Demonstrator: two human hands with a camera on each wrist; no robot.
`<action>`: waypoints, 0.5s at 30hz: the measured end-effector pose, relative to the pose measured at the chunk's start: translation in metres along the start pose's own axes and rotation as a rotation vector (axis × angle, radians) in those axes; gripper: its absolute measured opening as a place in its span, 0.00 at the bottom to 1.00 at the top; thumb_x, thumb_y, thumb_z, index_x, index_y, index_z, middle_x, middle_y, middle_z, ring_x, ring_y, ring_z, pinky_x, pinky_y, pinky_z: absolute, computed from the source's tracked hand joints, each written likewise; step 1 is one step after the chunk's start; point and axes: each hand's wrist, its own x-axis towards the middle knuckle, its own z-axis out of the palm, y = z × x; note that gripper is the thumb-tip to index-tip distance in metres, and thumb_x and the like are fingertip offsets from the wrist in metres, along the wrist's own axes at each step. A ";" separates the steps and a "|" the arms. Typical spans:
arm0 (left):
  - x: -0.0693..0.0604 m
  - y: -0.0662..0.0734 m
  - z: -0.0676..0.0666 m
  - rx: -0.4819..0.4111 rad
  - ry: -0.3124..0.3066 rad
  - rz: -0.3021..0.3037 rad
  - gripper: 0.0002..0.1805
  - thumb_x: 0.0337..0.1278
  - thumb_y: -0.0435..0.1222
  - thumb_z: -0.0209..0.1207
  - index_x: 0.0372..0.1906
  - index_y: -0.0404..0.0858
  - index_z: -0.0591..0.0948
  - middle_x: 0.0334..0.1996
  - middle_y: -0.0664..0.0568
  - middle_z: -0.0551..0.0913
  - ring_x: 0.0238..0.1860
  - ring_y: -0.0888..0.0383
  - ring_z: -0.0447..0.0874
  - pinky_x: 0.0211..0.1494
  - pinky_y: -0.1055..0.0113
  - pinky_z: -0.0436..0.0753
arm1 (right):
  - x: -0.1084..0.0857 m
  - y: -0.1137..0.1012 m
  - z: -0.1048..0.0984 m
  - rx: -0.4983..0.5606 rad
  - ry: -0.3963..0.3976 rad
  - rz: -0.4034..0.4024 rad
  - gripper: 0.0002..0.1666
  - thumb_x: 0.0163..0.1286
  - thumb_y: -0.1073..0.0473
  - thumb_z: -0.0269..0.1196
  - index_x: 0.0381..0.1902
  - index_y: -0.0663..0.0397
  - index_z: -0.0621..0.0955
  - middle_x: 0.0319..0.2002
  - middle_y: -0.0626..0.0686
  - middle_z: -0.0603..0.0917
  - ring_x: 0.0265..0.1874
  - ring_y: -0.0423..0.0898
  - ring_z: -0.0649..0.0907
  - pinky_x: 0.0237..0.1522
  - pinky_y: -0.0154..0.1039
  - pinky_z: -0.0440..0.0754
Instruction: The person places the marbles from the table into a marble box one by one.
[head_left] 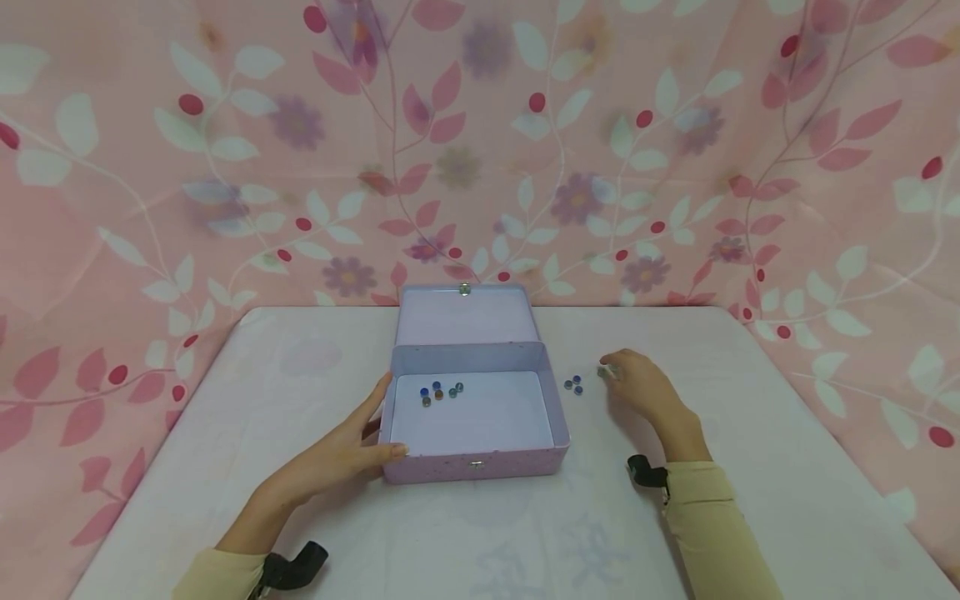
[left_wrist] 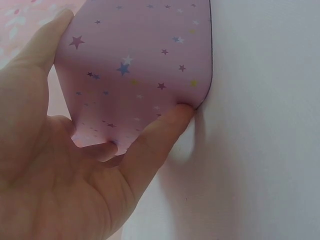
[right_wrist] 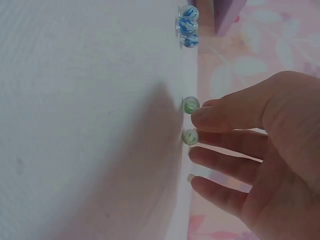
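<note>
An open lilac tin box stands mid-table, several glass marbles on its floor toward the left. My left hand grips the box's left side, thumb at the front corner; the left wrist view shows this hand around the star-printed wall. Right of the box lie three blue marbles, also in the right wrist view. Beyond them, my right hand is at two greenish marbles. In the right wrist view its thumb touches one green marble; a paler one is by the fingers.
The box's lid is tipped back behind it, with a metal clasp. A white cloth covers the table. A pink floral curtain hangs behind the table's far edge.
</note>
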 end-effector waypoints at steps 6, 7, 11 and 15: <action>0.000 0.001 -0.001 -0.002 -0.005 -0.005 0.59 0.58 0.50 0.67 0.77 0.70 0.33 0.81 0.57 0.32 0.80 0.38 0.44 0.77 0.38 0.53 | 0.001 0.003 0.004 -0.005 -0.003 0.028 0.13 0.60 0.72 0.58 0.42 0.66 0.85 0.40 0.63 0.85 0.43 0.61 0.83 0.52 0.59 0.79; 0.000 0.001 -0.001 -0.001 -0.007 -0.003 0.59 0.58 0.50 0.67 0.77 0.70 0.33 0.81 0.56 0.32 0.80 0.38 0.44 0.77 0.38 0.53 | 0.001 0.003 0.004 -0.009 -0.008 0.037 0.12 0.61 0.72 0.57 0.40 0.65 0.85 0.39 0.63 0.84 0.41 0.60 0.83 0.50 0.58 0.79; 0.000 0.001 0.000 0.003 -0.008 0.005 0.59 0.58 0.52 0.66 0.78 0.68 0.33 0.81 0.54 0.32 0.80 0.37 0.44 0.77 0.38 0.53 | 0.001 0.001 0.004 -0.013 -0.042 0.080 0.11 0.62 0.71 0.57 0.37 0.63 0.85 0.37 0.61 0.83 0.39 0.57 0.81 0.48 0.57 0.78; -0.001 0.001 0.000 0.000 -0.010 0.016 0.58 0.59 0.51 0.65 0.78 0.66 0.33 0.81 0.53 0.32 0.80 0.36 0.44 0.77 0.37 0.53 | 0.001 -0.001 0.004 -0.003 -0.061 0.092 0.11 0.62 0.70 0.56 0.37 0.63 0.85 0.37 0.61 0.83 0.38 0.57 0.80 0.46 0.56 0.78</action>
